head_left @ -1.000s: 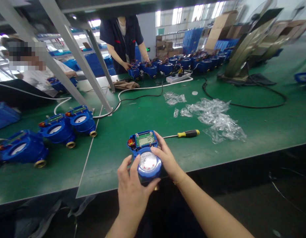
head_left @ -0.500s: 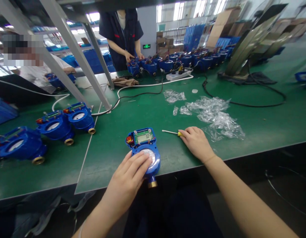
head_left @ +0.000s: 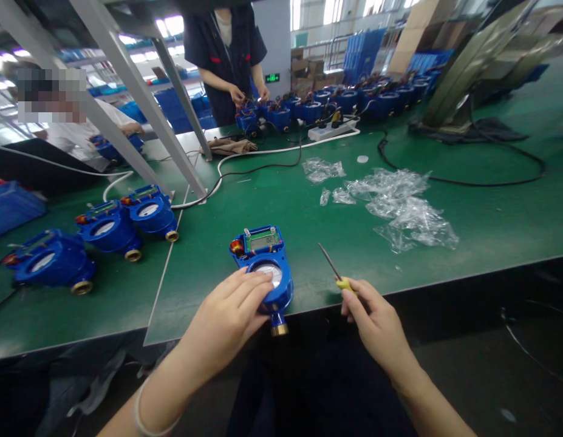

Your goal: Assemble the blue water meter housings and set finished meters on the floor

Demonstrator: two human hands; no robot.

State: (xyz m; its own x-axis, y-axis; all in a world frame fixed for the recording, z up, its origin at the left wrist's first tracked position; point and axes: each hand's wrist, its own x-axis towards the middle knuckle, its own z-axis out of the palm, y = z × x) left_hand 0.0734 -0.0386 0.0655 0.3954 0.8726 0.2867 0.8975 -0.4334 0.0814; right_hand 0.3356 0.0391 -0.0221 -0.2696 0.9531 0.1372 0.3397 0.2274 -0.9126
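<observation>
Three blue meters (head_left: 103,233) left on green table (head_left: 491,224); crumpled plastic wrap (head_left: 399,209); power strip (head_left: 333,129).

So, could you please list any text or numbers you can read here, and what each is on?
"02": on the small display of the blue meter under the left hand.
Dial face markings on that meter: too small to read.
Green lit sign at the back: blurred, unreadable.
</observation>
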